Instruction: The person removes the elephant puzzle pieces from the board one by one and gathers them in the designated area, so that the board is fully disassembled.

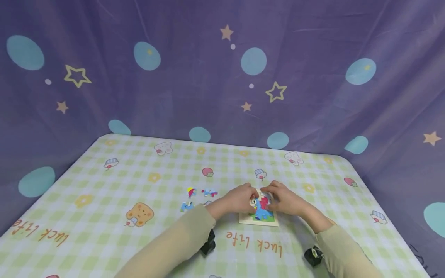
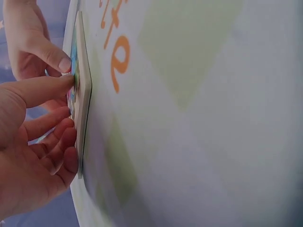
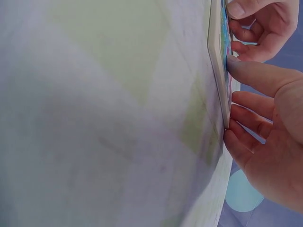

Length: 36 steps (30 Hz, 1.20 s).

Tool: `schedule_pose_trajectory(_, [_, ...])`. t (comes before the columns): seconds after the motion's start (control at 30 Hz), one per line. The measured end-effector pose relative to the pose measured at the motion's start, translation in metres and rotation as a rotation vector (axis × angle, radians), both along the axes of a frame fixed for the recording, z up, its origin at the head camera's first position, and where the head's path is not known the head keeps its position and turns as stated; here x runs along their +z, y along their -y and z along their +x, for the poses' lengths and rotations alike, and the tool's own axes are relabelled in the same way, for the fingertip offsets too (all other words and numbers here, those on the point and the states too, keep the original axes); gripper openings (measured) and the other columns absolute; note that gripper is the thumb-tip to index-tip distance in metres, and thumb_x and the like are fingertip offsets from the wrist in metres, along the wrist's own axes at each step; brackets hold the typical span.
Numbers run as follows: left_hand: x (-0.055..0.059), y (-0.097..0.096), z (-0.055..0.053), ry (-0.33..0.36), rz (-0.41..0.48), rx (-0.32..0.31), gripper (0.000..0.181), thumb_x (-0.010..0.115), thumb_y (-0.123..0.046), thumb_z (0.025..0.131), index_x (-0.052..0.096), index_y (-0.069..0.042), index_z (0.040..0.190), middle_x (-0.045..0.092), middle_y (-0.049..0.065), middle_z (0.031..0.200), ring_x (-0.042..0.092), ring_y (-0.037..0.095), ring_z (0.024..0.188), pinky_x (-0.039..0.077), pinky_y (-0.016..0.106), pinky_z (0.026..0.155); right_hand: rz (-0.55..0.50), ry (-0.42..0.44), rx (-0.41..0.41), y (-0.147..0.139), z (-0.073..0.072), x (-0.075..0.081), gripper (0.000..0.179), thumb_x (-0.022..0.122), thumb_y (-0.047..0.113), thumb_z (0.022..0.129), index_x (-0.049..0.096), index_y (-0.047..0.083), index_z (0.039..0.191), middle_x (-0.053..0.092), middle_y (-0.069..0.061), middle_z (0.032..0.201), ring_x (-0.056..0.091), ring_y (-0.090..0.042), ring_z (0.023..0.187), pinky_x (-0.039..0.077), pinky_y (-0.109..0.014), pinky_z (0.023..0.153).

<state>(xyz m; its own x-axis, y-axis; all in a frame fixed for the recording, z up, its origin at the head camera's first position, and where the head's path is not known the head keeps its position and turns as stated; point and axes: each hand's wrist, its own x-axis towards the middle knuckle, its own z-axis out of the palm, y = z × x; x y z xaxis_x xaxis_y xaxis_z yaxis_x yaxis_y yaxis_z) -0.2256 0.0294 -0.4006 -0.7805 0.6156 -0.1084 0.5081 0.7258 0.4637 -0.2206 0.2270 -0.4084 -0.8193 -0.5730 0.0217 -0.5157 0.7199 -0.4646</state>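
A wooden jigsaw puzzle (image 1: 263,214) with a blue animal picture and a pale frame lies on the table. My left hand (image 1: 240,199) is at its left side, thumb tip touching the picture and the other fingers bent against the face and edge in the left wrist view. From the right, my right hand (image 1: 286,199) touches it too: the thumb (image 3: 251,75) rests on the picture, while the lower fingers reach the board's edge. Both hands cover part of the picture, and I cannot tell whether the left fingers pinch a piece.
Loose puzzle pieces lie left of the board: a red-and-yellow one (image 1: 191,192), a blue-and-red one (image 1: 210,193) and a blue one (image 1: 187,206). A checked tablecloth (image 1: 104,216) covers the table. A purple curtain (image 1: 208,77) hangs behind it. Black devices (image 1: 313,256) sit at the wrists.
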Motion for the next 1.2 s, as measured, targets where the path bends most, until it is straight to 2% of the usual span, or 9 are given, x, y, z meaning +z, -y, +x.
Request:
schedule_pose_trajectory(0.13, [-0.0003,-0.002,0.0013,-0.004,-0.04,0.031,0.049,0.074,-0.026,0.071,0.058,-0.011,0.115,0.047,-0.005,0.087,0.045,0.007,0.074,0.04,0.02,0.064,0.0,0.019,-0.001,0.0009,0.0005,0.0019,0.051,0.07,0.016,0.077,0.054,0.001,0.123,0.047,-0.003,0.096,0.037,-0.013,0.077,0.032,-0.024,0.065])
schedule_pose_trajectory(0.43, [0.0014,-0.0038,0.0026,0.012,-0.028,0.056,0.043,0.075,-0.024,0.071,0.06,-0.013,0.109,0.046,-0.004,0.087,0.045,0.009,0.076,0.04,0.022,0.066,0.0,0.025,-0.002,0.0014,-0.0003,0.0028,0.051,0.07,0.015,0.077,0.053,0.001,0.124,0.046,-0.003,0.095,0.037,-0.014,0.078,0.032,-0.024,0.065])
schedule_pose_trajectory(0.77, [0.0043,-0.0052,0.0075,-0.013,-0.032,0.056,0.043,0.076,-0.022,0.072,0.053,-0.014,0.108,0.05,-0.002,0.092,0.049,0.009,0.08,0.041,0.022,0.067,0.018,0.014,0.005,0.0012,-0.0011,0.0016,0.052,0.07,0.015,0.077,0.054,0.001,0.123,0.047,-0.003,0.096,0.036,-0.014,0.08,0.031,-0.025,0.067])
schedule_pose_trajectory(1.03, [0.0023,-0.0052,0.0054,0.009,-0.013,0.054,0.043,0.076,-0.021,0.071,0.052,-0.014,0.107,0.051,-0.004,0.089,0.049,0.008,0.076,0.041,0.022,0.064,0.01,0.031,0.005,0.001,-0.0012,0.0004,0.052,0.07,0.015,0.078,0.053,0.002,0.125,0.046,-0.003,0.095,0.036,-0.014,0.078,0.031,-0.024,0.065])
schedule_pose_trajectory(1.2, [0.0054,-0.0019,0.0037,-0.002,0.024,0.033,0.035,0.072,-0.021,0.077,0.054,-0.014,0.106,0.053,-0.005,0.086,0.049,0.008,0.073,0.04,0.022,0.064,0.008,0.026,0.004,0.0008,-0.0002,0.0014,0.051,0.07,0.015,0.078,0.053,0.002,0.124,0.046,-0.003,0.096,0.035,-0.014,0.078,0.03,-0.025,0.065])
